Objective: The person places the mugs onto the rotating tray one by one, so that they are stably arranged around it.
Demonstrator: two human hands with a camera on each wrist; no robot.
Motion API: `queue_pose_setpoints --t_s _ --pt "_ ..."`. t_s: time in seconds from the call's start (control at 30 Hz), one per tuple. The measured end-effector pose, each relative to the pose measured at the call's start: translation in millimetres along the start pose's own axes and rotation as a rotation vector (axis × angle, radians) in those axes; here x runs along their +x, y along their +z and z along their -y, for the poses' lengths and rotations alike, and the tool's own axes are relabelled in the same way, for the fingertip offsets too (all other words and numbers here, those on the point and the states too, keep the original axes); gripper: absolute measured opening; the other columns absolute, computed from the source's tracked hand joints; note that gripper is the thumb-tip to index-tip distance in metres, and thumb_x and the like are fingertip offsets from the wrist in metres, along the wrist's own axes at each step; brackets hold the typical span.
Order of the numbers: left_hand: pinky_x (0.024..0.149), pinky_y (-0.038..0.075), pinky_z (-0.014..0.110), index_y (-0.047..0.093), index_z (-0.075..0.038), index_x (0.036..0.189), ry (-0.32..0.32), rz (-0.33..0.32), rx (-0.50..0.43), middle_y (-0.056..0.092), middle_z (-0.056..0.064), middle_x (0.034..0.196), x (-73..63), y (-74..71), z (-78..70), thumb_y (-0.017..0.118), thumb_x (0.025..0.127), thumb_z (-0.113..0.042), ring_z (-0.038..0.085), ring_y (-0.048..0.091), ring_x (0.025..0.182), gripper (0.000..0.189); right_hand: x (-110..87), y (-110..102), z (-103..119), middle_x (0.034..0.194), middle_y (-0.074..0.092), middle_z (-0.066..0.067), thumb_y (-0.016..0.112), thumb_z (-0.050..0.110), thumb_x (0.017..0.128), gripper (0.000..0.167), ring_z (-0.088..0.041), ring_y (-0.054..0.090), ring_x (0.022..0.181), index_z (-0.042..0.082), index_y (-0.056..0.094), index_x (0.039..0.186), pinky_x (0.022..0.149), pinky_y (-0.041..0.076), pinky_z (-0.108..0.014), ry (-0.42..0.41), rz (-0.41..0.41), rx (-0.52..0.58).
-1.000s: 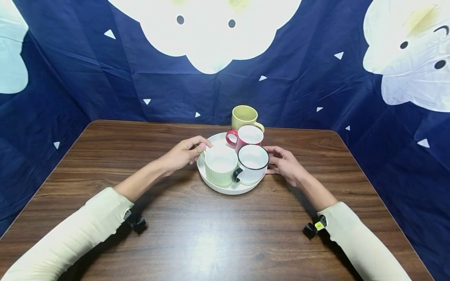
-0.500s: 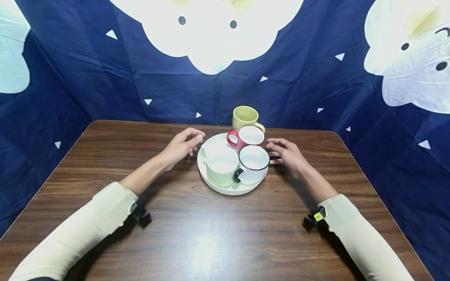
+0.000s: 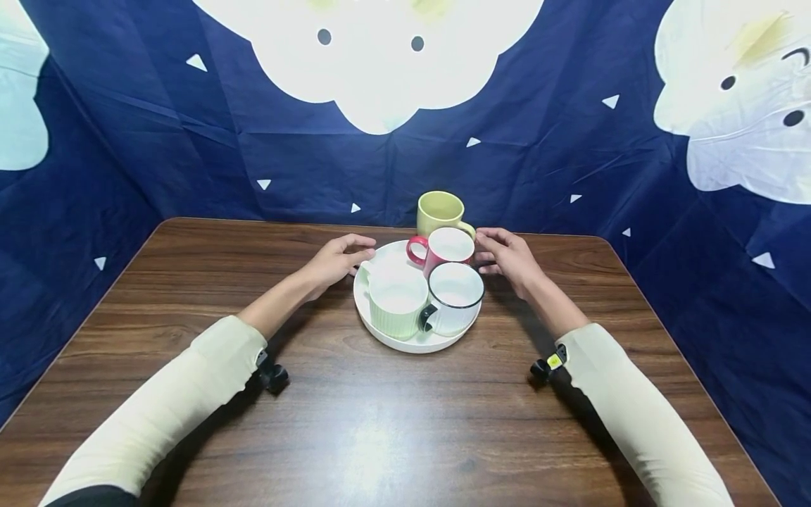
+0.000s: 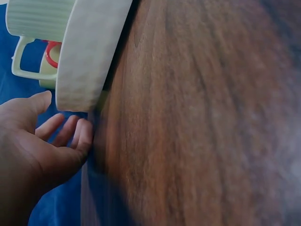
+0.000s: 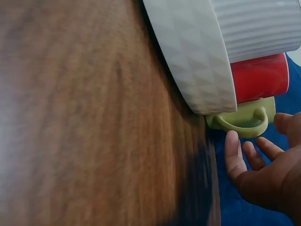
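Observation:
A round white dish with a raised rim [image 3: 415, 346] holds a pale green ribbed mug [image 3: 398, 317], a white mug with a black rim and handle [image 3: 457, 318], and a red mug [image 3: 434, 260] with a white inside. Behind them is a yellow-green mug [image 3: 432, 224], its handle pointing right. My left hand [image 3: 336, 260], fingers loosely bent, is beside the dish's left rim; in the left wrist view its fingers [image 4: 83, 134] show just off the dish wall. Near the yellow-green mug's handle [image 5: 244, 131] is my right hand [image 3: 510, 259], holding nothing; contact with the handle is unclear.
The brown wooden table [image 3: 374, 422] extends toward me and to both sides. A dark blue cloth [image 3: 209, 169] with white clouds hangs behind its back edge, close to the yellow-green mug. Small black cameras sit on both wrists.
My right hand has moved back along the dish, from beside the white mug toward the yellow-green mug's handle. The left hand came off the left rim, then drew close to it again. The mugs stayed put.

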State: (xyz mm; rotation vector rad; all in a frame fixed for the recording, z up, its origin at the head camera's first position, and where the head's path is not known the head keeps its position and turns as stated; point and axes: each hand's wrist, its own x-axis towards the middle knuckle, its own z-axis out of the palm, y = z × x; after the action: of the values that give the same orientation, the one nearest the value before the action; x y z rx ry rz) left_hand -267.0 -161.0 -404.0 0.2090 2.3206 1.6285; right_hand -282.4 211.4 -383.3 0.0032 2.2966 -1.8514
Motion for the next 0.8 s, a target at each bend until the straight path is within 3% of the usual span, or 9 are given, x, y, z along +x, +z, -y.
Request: queue_pose_setpoints --t_s 0.33,0.63,0.8 --pt "0.118 0.052 0.045 0.055 -0.010 0.164 -0.041 0.052 -0.020 0.061 0.016 0.163 9.3 3.3 5.1 0.059 0.119 -0.032 0.029 0.062 0.139 0.050 20.1 9 4 0.116 0.065 0.003 0.063 0.037 0.117 0.051 -0.006 0.068 0.086 0.001 0.060 0.154 0.070 0.060 -0.019 -0.021 0.002 -0.041" --pt "0.125 0.047 0.050 0.055 -0.008 0.164 -0.050 0.092 -0.041 0.061 0.017 0.162 12.0 1.1 7.1 0.054 0.121 -0.031 0.032 0.058 0.144 0.050 30.0 13 3 0.098 0.065 0.008 0.066 0.042 0.115 0.030 -0.007 0.063 0.081 0.012 0.067 0.119 0.070 0.057 -0.022 -0.028 -0.008 -0.035" --pt "0.124 0.045 0.046 0.054 -0.006 0.165 -0.052 0.102 -0.038 0.059 0.017 0.166 10.4 0.1 7.8 0.049 0.122 -0.031 0.029 0.054 0.148 0.050 33.6 16 4 0.083 0.059 0.011 0.063 0.043 0.116 0.028 -0.011 0.055 0.080 0.016 0.066 0.111 0.068 0.053 -0.023 -0.047 -0.001 -0.058"
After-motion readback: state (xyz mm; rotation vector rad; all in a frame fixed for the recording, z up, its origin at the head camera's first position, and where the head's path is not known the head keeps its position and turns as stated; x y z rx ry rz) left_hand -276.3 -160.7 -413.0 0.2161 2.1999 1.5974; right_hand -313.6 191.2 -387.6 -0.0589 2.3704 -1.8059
